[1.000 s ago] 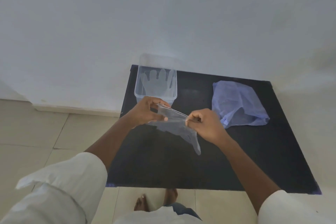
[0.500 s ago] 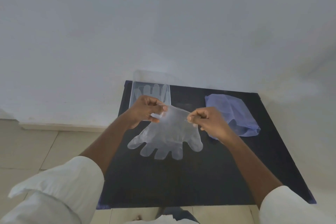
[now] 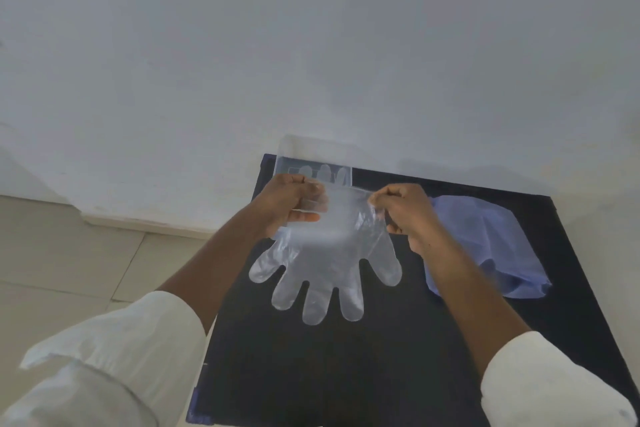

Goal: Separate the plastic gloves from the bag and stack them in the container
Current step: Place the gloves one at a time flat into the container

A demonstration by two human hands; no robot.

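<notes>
Head view looks down on a black table [image 3: 381, 374] set against a pale wall [image 3: 311, 45]. Both hands hold one clear plastic glove [image 3: 325, 263] up above the tabletop by its cuff, so that it hangs spread flat with its five fingers pointing down toward the person. The left hand [image 3: 289, 203] pinches the cuff's left corner between thumb and curled fingers; the right hand [image 3: 403, 208] pinches the right corner the same way, and the cuff edge is stretched taut between them. Behind the left hand, at the table's far edge by the wall, stands a clear container [image 3: 313, 158] with another glove lying inside it, fingertips showing. A crumpled bluish bag [image 3: 491, 246] lies on the table to the right, beyond the right forearm. White sleeves [image 3: 114, 357] cover both upper arms.
</notes>
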